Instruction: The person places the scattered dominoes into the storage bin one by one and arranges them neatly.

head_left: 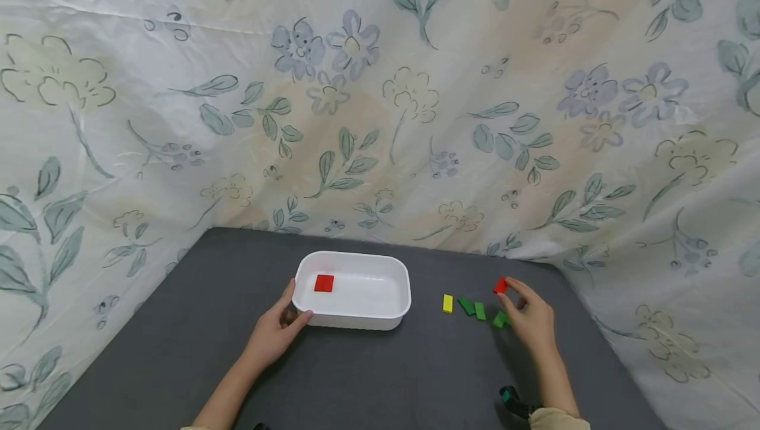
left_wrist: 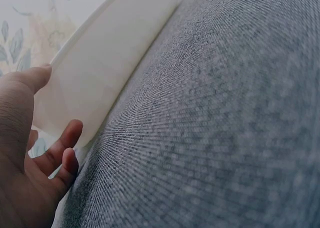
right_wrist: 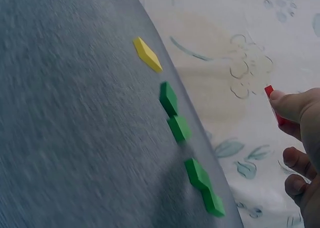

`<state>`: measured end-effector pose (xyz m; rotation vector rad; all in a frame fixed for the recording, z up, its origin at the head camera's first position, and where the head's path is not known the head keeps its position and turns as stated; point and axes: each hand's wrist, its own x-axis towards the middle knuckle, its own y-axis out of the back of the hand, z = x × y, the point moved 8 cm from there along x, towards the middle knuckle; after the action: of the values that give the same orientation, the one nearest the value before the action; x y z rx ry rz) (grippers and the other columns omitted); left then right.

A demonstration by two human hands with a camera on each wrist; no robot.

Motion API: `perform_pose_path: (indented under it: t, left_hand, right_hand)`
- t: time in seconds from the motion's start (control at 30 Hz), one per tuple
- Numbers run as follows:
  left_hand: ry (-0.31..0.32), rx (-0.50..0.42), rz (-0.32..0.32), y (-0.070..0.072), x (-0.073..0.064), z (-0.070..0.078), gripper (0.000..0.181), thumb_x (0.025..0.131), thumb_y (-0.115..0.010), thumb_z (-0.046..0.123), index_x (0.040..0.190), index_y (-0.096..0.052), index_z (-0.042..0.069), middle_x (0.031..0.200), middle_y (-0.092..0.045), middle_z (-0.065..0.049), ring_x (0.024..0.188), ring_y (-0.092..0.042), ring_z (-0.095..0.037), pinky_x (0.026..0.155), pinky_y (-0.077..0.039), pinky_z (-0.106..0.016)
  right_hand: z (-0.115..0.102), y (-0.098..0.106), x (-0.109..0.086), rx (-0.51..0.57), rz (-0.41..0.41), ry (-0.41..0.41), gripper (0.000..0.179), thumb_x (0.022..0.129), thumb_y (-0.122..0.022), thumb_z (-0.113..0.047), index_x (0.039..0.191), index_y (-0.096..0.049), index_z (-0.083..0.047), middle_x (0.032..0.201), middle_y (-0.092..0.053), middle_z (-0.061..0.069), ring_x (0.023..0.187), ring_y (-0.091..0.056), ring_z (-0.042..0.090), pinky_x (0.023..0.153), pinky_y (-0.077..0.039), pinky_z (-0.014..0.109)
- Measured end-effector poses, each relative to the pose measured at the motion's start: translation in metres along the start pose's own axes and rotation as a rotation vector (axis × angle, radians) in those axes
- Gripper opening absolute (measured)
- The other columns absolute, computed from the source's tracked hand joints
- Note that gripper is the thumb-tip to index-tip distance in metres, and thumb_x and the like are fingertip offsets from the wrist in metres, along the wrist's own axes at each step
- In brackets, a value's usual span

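Note:
A white plastic box [head_left: 362, 322] stands on the table, with a flat red block [head_left: 323, 283] inside toward its left end. My left hand [head_left: 274, 334] grips the box's near left corner, thumb on the front rim and fingers along the left side. In the left wrist view, the other fingers of that hand [left_wrist: 42, 163] curl beside the box wall [left_wrist: 95, 77]. My right hand [head_left: 531, 318] pinches another red block [head_left: 500, 285] between thumb and fingers, raised over the table. Several green blocks [head_left: 479, 311] lie beside and below this hand, partly hidden by it.
A yellow block [head_left: 448, 303] lies between the box and the green blocks. Dark grey cloth covers the table [head_left: 380, 377]. A floral curtain [head_left: 380, 120] hangs behind it and at both sides. A black strap device [head_left: 515, 402] is at my right wrist.

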<state>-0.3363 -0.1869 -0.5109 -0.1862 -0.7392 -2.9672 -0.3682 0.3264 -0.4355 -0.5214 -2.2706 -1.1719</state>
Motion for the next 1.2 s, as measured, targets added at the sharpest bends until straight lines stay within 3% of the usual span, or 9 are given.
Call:
perform_pose_path:
  t: [0.57, 0.77, 1.0, 1.2]
  left_hand:
    - [0.002, -0.005, -0.003, 0.001, 0.003, -0.003, 0.092, 0.097, -0.079, 0.034, 0.169, -0.025, 0.013, 0.096, -0.066, -0.006, 0.079, -0.054, -0.017, 0.064, -0.046, -0.025]
    - [0.012, -0.005, -0.003, 0.001, 0.002, -0.002, 0.092, 0.097, -0.079, 0.035, 0.170, -0.025, 0.014, 0.098, -0.065, -0.007, 0.080, -0.054, -0.017, 0.064, -0.046, -0.025]
    - [0.009, -0.006, -0.005, 0.000, 0.001, -0.002, 0.092, 0.097, -0.079, 0.035, 0.170, -0.025, 0.014, 0.100, -0.067, -0.008, 0.080, -0.055, -0.017, 0.064, -0.047, -0.025]
    - [0.005, -0.007, 0.000, 0.000, 0.000, -0.002, 0.092, 0.097, -0.080, 0.034, 0.169, -0.026, 0.013, 0.097, -0.066, -0.006, 0.079, -0.055, -0.017, 0.063, -0.046, -0.025]
  right_hand:
    - [-0.052, -0.068, 0.000, 0.094, -0.210, 0.031, 0.043, 0.094, -0.082, -0.011, 0.134, -0.072, -0.001, 0.134, -0.071, 0.017, 0.063, -0.039, 0.010, 0.053, -0.033, 0.026]
    - [-0.074, -0.079, 0.003, 0.109, -0.211, 0.065, 0.042, 0.094, -0.083, -0.015, 0.133, -0.074, -0.004, 0.132, -0.072, 0.014, 0.065, -0.044, 0.012, 0.055, -0.034, 0.026]
    - [-0.090, -0.087, 0.004, 0.143, -0.193, 0.057, 0.039, 0.093, -0.084, -0.015, 0.130, -0.076, -0.005, 0.129, -0.074, 0.011, 0.070, -0.056, 0.025, 0.061, -0.039, 0.028]
    - [-0.105, -0.090, 0.003, 0.173, -0.155, 0.105, 0.040, 0.091, -0.085, -0.014, 0.128, -0.076, -0.003, 0.129, -0.074, 0.014, 0.068, -0.054, 0.026, 0.059, -0.038, 0.027]
